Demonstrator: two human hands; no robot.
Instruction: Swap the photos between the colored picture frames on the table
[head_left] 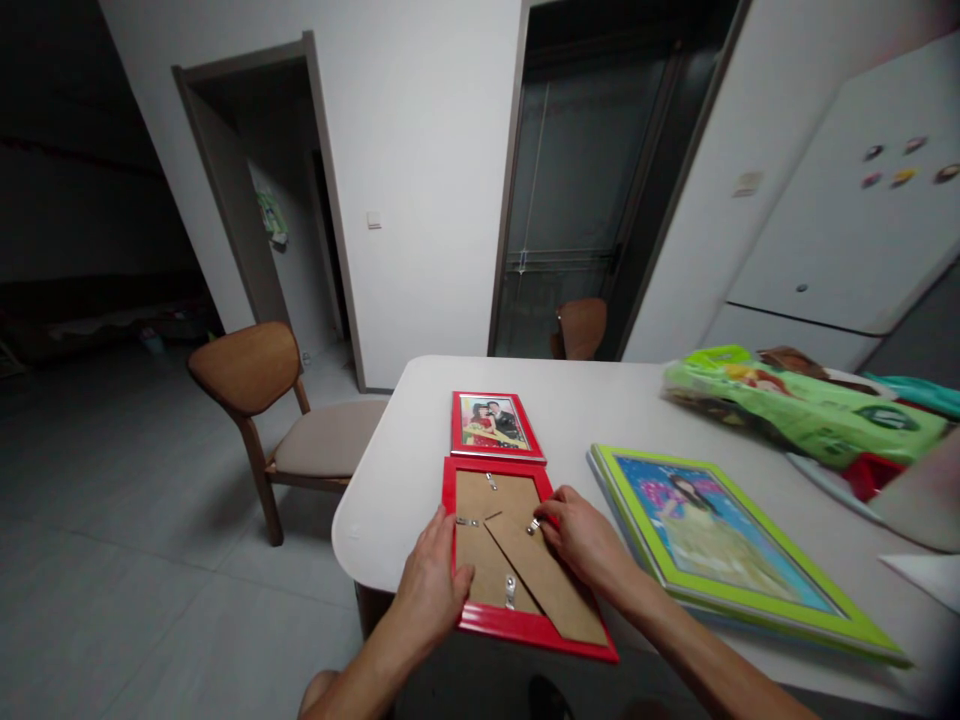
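Four clips [491,481] on the back of red frame [502,620], lying face-down on near edge of table [592,395], near end apparently overhanging. Long axis running away from body, square-on to second frame [495,454] just beyond its far end. Key relation: right clip [533,526] directly at tips of right hand [583,535], slightly left of them; right hand clearly nearer. Right thumb and fingers bent, tips close together; can't tell if actually pinching metal. Left hand [433,572] loosely spread, fingers along left rim, thumb well apart, nothing pinched; left clip [467,522] just beside its fingertips. Materials: glossy red moulding, matte brown board [476,565], long tapered flap [551,580] slanting toward near right corner, shiny thin-strip clips, smooth white tabletop. Right of right hand: green frame [640,510], face-up, glossy rectangular border.
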